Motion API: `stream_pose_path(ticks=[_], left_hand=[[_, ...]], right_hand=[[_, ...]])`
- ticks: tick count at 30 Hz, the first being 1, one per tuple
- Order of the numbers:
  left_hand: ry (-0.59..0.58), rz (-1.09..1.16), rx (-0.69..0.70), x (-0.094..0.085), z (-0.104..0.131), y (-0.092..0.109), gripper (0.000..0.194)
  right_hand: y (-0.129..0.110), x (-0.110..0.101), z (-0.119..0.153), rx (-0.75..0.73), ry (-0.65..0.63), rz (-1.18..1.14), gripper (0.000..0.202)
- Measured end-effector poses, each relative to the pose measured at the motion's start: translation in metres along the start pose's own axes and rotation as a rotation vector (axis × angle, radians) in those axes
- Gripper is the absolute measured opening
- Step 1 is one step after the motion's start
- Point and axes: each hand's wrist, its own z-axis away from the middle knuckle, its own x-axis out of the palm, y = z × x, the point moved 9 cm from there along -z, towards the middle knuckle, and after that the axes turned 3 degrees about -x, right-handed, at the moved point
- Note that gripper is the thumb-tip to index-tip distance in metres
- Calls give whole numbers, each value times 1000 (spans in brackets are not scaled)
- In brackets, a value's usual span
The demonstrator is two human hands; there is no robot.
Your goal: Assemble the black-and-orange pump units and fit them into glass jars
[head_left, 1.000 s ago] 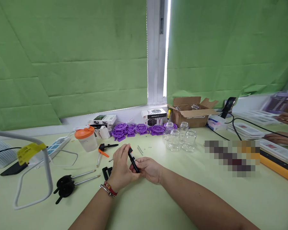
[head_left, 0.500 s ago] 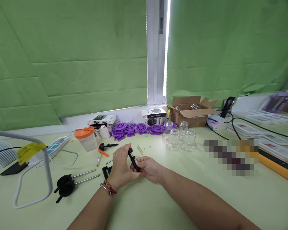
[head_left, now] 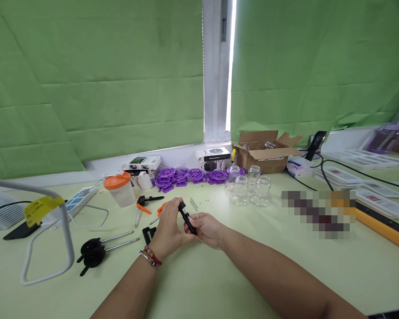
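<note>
Between my two hands is a slim black plastic part point(head_left: 190, 223) with a short metal rod showing near its upper end; it slants down to the right. My left hand point(head_left: 168, 228) grips its upper end, thumb stretched below it. The fingers of my right hand point(head_left: 208, 228) are closed round the lower end. Beside my left wrist lies a black bracket-like piece point(head_left: 147, 235), partly hidden. An orange piece point(head_left: 161, 208) shows behind my left fingers. Farther left are a black-and-orange part point(head_left: 144, 203) with a metal rod and two black round pieces point(head_left: 93, 256) with rods.
Thin metal pins point(head_left: 193, 204) lie beyond my hands. Purple wheel-like parts point(head_left: 195, 176), white boxes point(head_left: 142, 164) and clear jars point(head_left: 241, 190) line the back, near a cardboard box point(head_left: 266, 159). An orange-lidded cup point(head_left: 119, 188) and a grey metal frame point(head_left: 68, 239) stand left.
My hands and the black part have shifted slightly right, and my right hand is a little higher on it. More of the orange piece behind my left hand shows.
</note>
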Motion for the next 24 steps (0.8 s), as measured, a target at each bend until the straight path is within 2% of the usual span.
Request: stream_pose_path(ticks=[6, 19, 24], left_hand=[[43, -5, -30, -3, 0, 2, 95], [93, 8, -65, -8, -1, 7, 82], [124, -34, -59, -11, -2, 9, 78]], right_hand=[[-1, 0, -1, -11, -23, 8, 20], [-1, -1, -2, 14, -77, 24, 16], [-1, -3, -3, -25, -1, 44, 19]])
